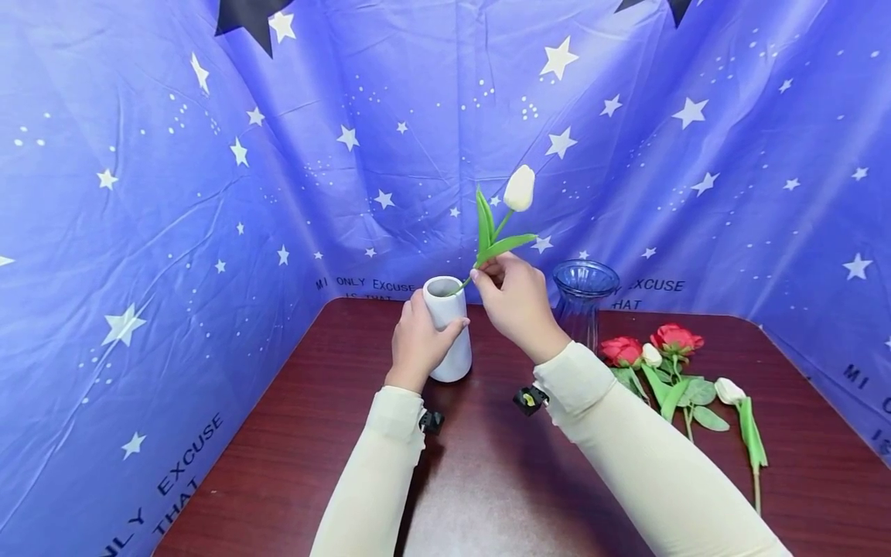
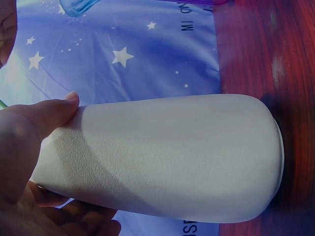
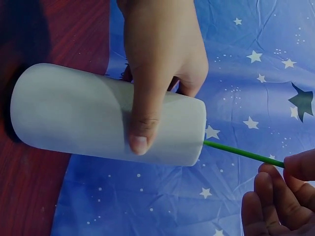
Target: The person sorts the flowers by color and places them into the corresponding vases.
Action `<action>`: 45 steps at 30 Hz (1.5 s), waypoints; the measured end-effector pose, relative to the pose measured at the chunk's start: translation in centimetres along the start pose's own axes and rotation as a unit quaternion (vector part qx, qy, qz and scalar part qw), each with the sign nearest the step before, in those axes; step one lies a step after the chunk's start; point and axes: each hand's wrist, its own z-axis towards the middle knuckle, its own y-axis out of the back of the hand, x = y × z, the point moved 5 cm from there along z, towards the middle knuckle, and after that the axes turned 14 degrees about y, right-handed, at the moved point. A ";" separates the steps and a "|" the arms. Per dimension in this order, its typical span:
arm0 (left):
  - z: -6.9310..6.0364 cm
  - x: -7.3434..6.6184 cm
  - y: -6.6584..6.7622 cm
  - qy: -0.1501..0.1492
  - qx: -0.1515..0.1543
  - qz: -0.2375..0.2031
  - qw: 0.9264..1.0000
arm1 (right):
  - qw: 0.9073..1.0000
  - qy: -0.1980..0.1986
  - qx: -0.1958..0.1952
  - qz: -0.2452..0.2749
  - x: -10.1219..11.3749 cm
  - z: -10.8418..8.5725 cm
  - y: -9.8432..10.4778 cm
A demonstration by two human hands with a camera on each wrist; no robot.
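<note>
A white vase [image 1: 452, 352] stands upright on the table, and my left hand [image 1: 420, 340] grips its upper part, thumb across the front. My right hand [image 1: 513, 298] pinches the green stem of a white tulip [image 1: 519, 188] above and to the right of the vase mouth. The stem's lower end goes into the opening. In the right wrist view the green stem [image 3: 243, 153] runs from the vase rim to the right fingertips [image 3: 295, 164]. The left wrist view has the vase [image 2: 172, 160] with the left thumb and fingers around its narrower end.
Behind my right forearm stands a blue glass vase [image 1: 586, 280]. On the right of the table [image 1: 334, 433] lie red roses [image 1: 677, 339], a small white bud [image 1: 651, 355] and another white tulip [image 1: 729, 391]. A blue star-patterned cloth [image 1: 390, 155] hangs around the table.
</note>
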 end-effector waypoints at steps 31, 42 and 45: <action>0.1 -0.1 0.1 -0.004 0.003 0.011 1.000 | 1.000 0.008 0.024 0.013 -1.1 -0.1 -3.3; 0.1 0.0 0.0 -0.006 -0.003 0.011 1.000 | 0.997 -0.031 0.067 0.012 -2.1 -0.6 -4.3; 0.1 0.0 0.1 -0.009 -0.004 0.007 1.000 | 0.997 -0.036 0.074 0.008 -2.3 -0.6 -4.6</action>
